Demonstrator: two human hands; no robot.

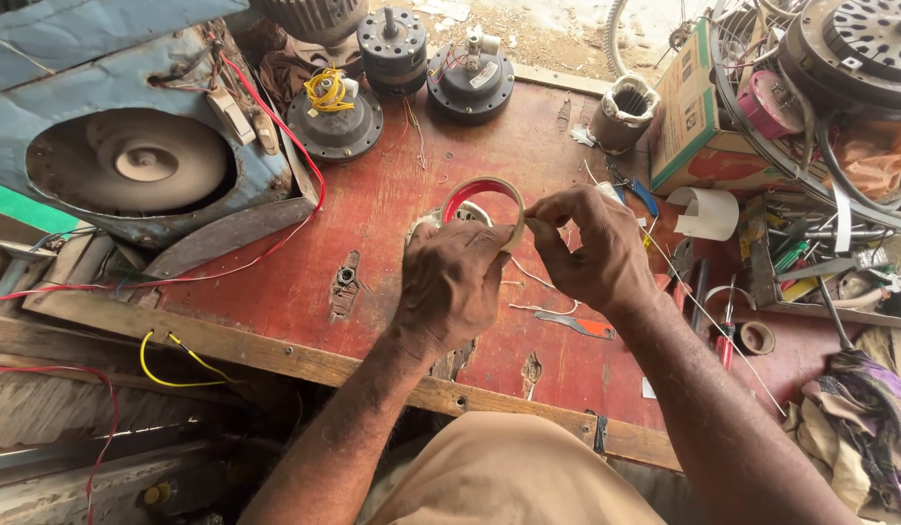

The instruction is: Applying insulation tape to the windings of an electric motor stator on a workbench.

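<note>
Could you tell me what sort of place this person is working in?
Most likely a small repair workshop for fans and motors: fan motors stand on a worn red workbench, and hand tools lie heaped at the right.

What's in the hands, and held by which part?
Both hands hold a tan roll of tape with a red inner core. Left hand grips its lower rim; right hand pinches the right rim, possibly the tape end.

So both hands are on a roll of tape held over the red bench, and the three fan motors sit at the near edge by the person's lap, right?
Not quite. The head view shows the three fan motors at the far edge of the red bench, not by the lap. The rest holds: the left hand and the right hand are both on the roll of tape over the bench.
</note>
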